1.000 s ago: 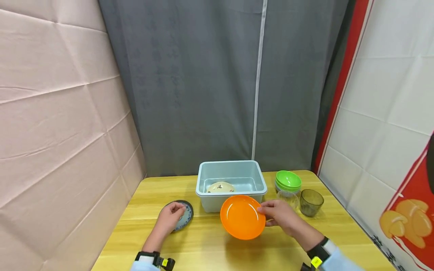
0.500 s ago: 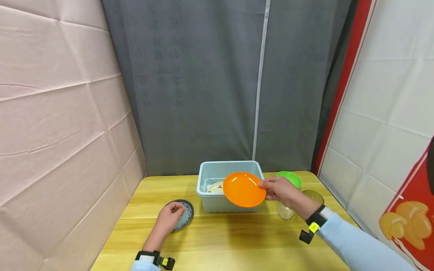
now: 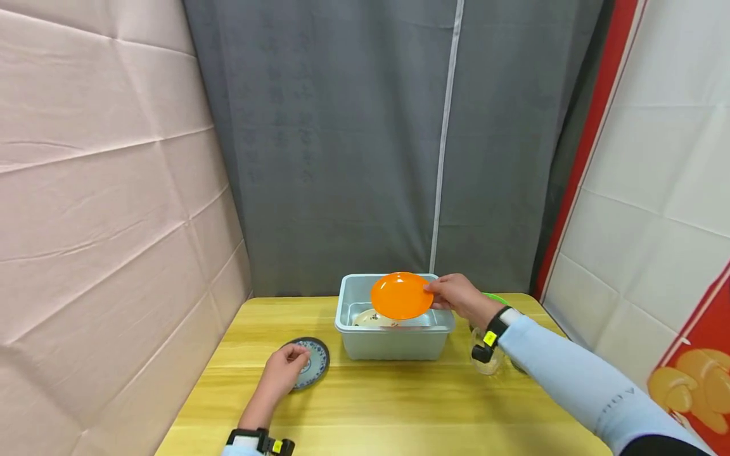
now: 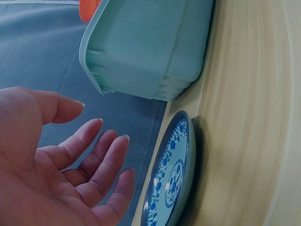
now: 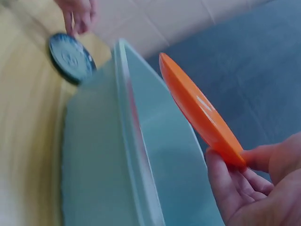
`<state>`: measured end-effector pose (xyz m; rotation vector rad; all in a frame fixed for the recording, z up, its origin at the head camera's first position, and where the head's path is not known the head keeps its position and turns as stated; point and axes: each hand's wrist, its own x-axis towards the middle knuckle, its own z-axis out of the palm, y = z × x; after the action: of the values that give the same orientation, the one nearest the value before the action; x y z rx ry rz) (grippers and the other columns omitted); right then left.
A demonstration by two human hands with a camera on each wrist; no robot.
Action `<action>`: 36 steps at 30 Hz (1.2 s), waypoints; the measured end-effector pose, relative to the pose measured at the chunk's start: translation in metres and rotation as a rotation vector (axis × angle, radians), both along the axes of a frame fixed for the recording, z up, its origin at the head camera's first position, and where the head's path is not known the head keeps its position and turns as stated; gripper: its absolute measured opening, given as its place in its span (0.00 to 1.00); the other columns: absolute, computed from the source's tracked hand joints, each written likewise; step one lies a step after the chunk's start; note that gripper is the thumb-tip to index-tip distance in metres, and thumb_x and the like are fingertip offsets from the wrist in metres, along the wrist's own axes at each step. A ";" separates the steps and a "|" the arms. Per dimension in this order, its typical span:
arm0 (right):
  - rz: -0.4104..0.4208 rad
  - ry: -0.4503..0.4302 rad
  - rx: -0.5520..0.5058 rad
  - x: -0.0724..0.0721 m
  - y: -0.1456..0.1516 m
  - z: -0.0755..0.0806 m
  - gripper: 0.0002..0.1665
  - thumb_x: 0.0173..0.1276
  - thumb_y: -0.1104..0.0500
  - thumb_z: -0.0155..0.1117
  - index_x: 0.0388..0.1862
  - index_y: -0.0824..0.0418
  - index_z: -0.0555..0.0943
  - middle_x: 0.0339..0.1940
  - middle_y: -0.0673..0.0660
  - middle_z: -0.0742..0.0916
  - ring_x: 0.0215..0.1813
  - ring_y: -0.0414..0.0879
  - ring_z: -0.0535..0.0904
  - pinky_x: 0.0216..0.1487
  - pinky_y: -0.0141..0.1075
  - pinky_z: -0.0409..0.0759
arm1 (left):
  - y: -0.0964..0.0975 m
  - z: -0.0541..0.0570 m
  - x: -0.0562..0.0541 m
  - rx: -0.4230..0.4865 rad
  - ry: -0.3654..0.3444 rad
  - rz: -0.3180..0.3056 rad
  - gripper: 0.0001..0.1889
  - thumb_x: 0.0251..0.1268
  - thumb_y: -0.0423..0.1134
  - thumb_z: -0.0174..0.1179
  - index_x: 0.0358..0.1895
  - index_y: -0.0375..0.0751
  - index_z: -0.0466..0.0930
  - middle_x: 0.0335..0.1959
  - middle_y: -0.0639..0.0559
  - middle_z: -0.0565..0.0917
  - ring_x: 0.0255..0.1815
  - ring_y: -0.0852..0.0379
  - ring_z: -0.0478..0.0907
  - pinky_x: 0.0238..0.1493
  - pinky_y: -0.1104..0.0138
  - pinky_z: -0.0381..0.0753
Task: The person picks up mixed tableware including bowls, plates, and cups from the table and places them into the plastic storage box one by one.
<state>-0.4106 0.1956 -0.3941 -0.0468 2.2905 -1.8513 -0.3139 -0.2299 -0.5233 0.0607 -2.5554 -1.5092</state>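
My right hand (image 3: 459, 296) pinches the edge of an orange plate (image 3: 402, 296), thumb on top and fingers underneath. The plate hangs tilted above the open mouth of a light blue plastic bin (image 3: 393, 349). Inside the bin lies a cream plate (image 3: 371, 318) with a small printed pattern, partly covered by the orange one in the head view. My left hand (image 3: 283, 367) hovers beside a blue-and-white patterned plate (image 4: 175, 179) with a dark rim, its fingers loosely bent and holding nothing. That plate lies on the wooden table, left of the bin.
Right of the bin, a clear glass (image 3: 486, 361) stands partly behind my right wrist. A green bowl (image 3: 495, 297) shows only its rim past the forearm. A grey curtain (image 3: 342, 158) hangs behind the table (image 3: 365, 405), with fabric walls at both sides.
The right hand has carried the orange plate away from me, from in front of the bin to over it. The forearm now covers most of the bowls and glasses. The left hand stays put.
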 end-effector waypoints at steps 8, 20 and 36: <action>0.052 -0.030 0.026 -0.040 -0.012 -0.008 0.17 0.82 0.63 0.67 0.58 0.78 0.86 0.38 0.62 0.94 0.34 0.48 0.93 0.46 0.38 0.92 | -0.003 0.000 0.005 0.003 -0.009 0.002 0.10 0.83 0.39 0.64 0.52 0.35 0.87 0.44 0.48 0.85 0.48 0.51 0.81 0.49 0.58 0.83; 0.108 -0.065 0.176 -0.071 -0.037 -0.020 0.16 0.80 0.67 0.67 0.55 0.82 0.84 0.40 0.69 0.93 0.29 0.48 0.91 0.45 0.41 0.93 | -0.005 -0.003 0.005 0.015 -0.014 0.005 0.09 0.83 0.41 0.64 0.50 0.37 0.88 0.44 0.49 0.85 0.45 0.52 0.80 0.47 0.59 0.82; 0.194 -0.165 0.282 -0.083 -0.066 -0.035 0.16 0.82 0.66 0.67 0.59 0.79 0.84 0.50 0.71 0.92 0.40 0.52 0.94 0.57 0.44 0.91 | -0.009 -0.004 0.004 -0.008 -0.031 0.028 0.11 0.82 0.42 0.65 0.52 0.37 0.88 0.44 0.49 0.85 0.47 0.52 0.80 0.49 0.58 0.81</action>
<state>-0.4934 0.1300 -0.4291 -0.0701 2.3156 -1.3746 -0.3100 -0.2391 -0.5271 0.1195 -2.5734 -1.5000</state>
